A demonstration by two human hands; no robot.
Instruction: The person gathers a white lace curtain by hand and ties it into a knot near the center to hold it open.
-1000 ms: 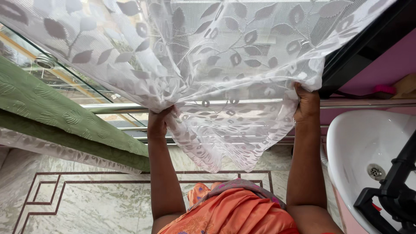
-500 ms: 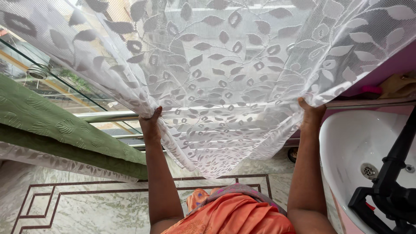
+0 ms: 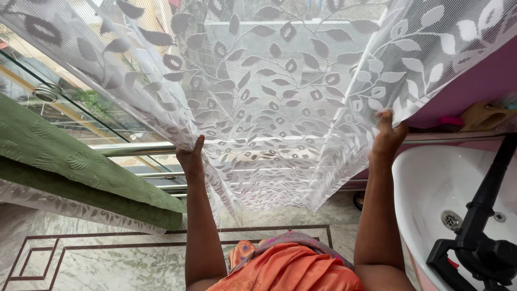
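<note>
While both forearms reach straight up from the orange garment (image 3: pixel 291 267) at the bottom of the head view, the left hand (image 3: pixel 190 156) and right hand (image 3: pixel 388 137) each pinch the lower edge of the white leaf-patterned lace curtain (image 3: pixel 269 108), fingers clenched on the cloth and held well apart. Between the two grips the curtain sags in a loose fold; left of the left grip hangs a green curtain (image 3: pixel 70 161), and just right of the right grip sits a white washbasin (image 3: pixel 431 188) with a black stand (image 3: pixel 479 237) over it.
</note>
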